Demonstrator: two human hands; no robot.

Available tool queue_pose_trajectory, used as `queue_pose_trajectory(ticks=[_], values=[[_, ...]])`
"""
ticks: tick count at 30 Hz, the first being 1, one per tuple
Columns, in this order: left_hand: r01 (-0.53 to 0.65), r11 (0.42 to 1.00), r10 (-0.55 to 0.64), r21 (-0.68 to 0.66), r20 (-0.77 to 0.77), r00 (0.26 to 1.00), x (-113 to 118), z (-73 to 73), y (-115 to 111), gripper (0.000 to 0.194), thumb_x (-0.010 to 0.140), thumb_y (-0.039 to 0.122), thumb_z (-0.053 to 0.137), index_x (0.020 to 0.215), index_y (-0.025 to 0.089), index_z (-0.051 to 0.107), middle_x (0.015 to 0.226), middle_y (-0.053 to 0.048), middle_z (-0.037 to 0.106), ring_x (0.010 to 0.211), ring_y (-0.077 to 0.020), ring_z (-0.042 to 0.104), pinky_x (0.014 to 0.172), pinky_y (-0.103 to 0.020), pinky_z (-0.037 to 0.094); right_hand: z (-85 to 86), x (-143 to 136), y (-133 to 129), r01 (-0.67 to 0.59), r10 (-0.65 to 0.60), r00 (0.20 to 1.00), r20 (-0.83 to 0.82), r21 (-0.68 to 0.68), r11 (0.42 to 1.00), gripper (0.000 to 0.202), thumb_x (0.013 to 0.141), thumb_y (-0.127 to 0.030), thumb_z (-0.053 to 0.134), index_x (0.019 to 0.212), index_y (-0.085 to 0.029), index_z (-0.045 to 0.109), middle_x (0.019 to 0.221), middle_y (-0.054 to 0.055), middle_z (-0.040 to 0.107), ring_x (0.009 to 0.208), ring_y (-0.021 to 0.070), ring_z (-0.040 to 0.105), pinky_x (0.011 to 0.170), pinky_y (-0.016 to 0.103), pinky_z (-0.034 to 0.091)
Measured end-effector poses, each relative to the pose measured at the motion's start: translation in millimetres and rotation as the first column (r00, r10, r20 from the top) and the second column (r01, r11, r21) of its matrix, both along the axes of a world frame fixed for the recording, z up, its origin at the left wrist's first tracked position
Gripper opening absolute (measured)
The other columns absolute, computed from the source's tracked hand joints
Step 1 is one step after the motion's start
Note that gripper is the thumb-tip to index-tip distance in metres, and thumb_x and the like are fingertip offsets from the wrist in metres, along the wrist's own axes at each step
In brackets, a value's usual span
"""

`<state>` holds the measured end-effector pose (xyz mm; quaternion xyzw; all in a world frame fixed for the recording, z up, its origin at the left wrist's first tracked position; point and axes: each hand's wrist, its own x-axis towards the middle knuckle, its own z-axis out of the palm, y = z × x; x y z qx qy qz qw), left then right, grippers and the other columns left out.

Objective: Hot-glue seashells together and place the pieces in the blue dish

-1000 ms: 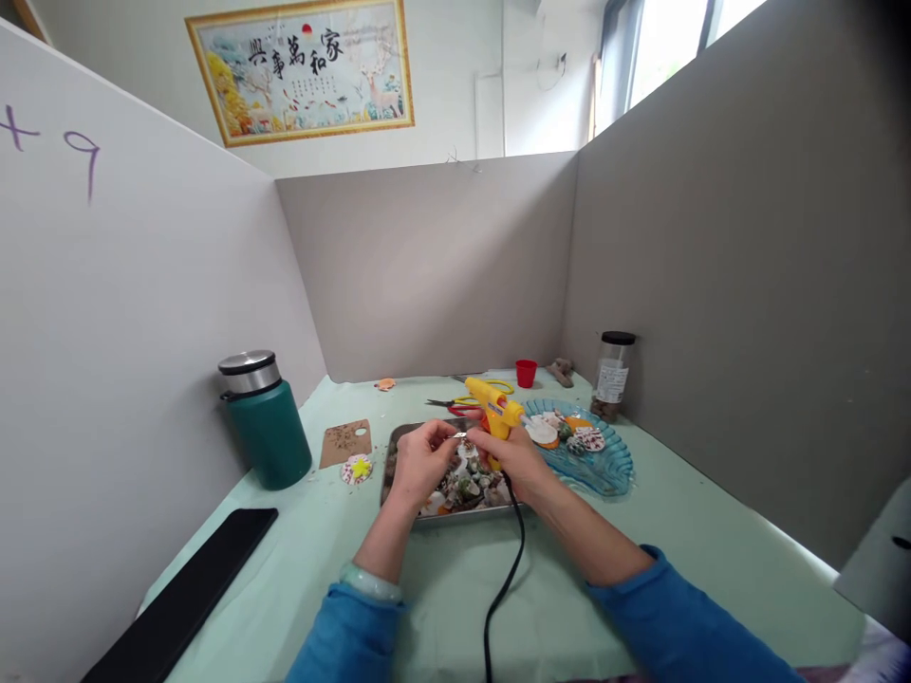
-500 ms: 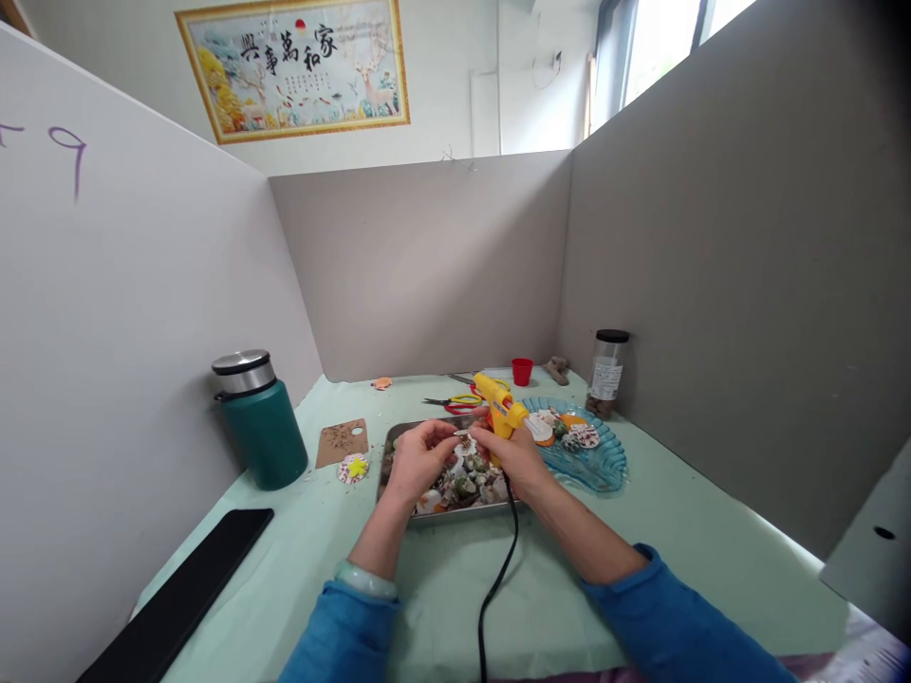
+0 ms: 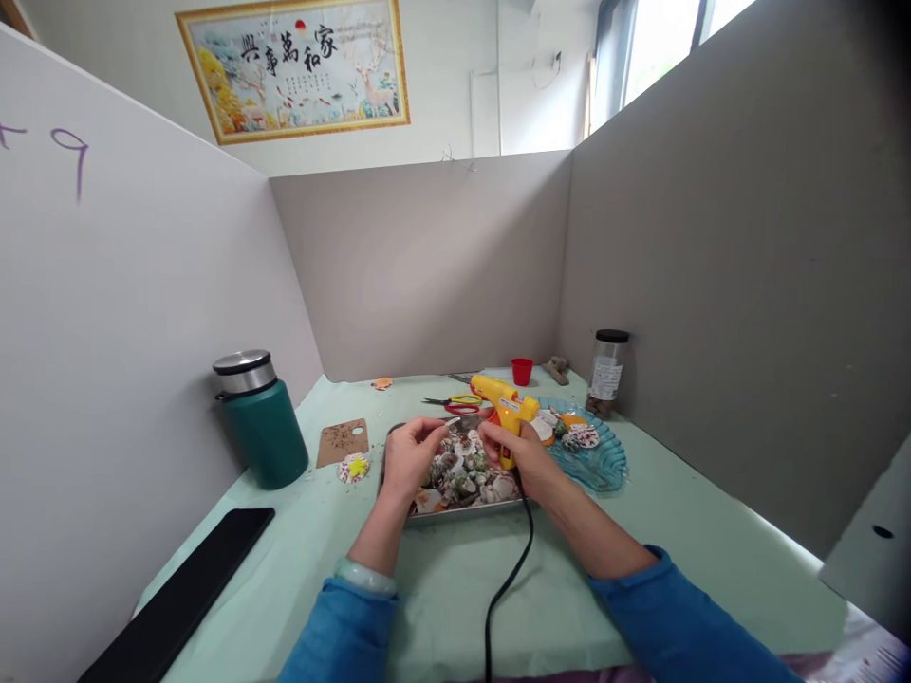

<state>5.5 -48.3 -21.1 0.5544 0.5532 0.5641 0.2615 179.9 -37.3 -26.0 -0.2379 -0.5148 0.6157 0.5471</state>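
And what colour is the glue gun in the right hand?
Mostly bright yellow: the glue gun shows best in the head view.

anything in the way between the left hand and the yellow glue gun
Partly: the right hand holds the glue gun, and its thumb and fingertips stick out on the side facing the left hand. Past those, nothing visible stands in the gap; the shells in the metal tray lie below it.

Smooth plastic glue gun [image 3: 507, 410], rough shells [image 3: 462, 479], metal tray [image 3: 462, 513], glossy plate [image 3: 604, 470]
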Motion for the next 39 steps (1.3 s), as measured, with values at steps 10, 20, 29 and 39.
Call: queue_pose_trajectory(ticks=[10,20,29,39], values=[[-0.158,0.985,0.157,0.072,0.02,0.987,-6,1.5,-1,0.023,0.07,0.036,0.065,0.079,0.016,0.069,0.068,-0.002,0.069,0.055,-0.0129,0.059,0.058,-0.024,0.046,-2.3,8,-6,-0.04,0.028,0.984,0.177,0.066,0.997,0.031,0.071,-0.043,0.072,0.086,-0.018,0.061,0.06,-0.004,0.054,0.043,0.0074,0.041,0.043,0.023,0.039],[-0.203,0.969,0.208,0.139,-0.027,0.978,-7,-0.7,-1,0.024,0.073,0.038,0.063,0.078,0.016,0.069,0.066,-0.002,0.067,0.056,-0.0136,0.058,0.059,-0.025,0.046,-7.7,5,-5,-0.035,-0.015,0.929,0.37,0.127,0.991,0.026,0.075,-0.037,0.068,0.09,-0.017,0.06,0.048,-0.007,0.05,0.042,0.0089,0.042,0.046,0.024,0.039],[-0.205,0.963,0.211,0.174,-0.012,0.978,-6,-0.8,-2,0.022,0.073,0.037,0.062,0.077,0.016,0.069,0.064,-0.002,0.066,0.056,-0.0134,0.057,0.058,-0.025,0.045,-23.4,4,6,-0.038,-0.048,0.893,0.448,0.18,0.983,0.026,0.078,-0.039,0.065,0.093,-0.019,0.06,0.05,-0.007,0.048,0.041,0.0094,0.042,0.047,0.024,0.038],[-0.225,0.957,0.234,0.183,-0.023,0.972,-6,-2.2,-2,0.023,0.074,0.038,0.062,0.078,0.016,0.07,0.066,-0.002,0.067,0.057,-0.0135,0.058,0.058,-0.024,0.045,-23.9,4,6,-0.004,-0.091,0.881,0.465,0.201,0.98,0.027,0.079,-0.039,0.063,0.095,-0.018,0.061,0.049,-0.007,0.047,0.042,0.0092,0.043,0.047,0.023,0.039]])
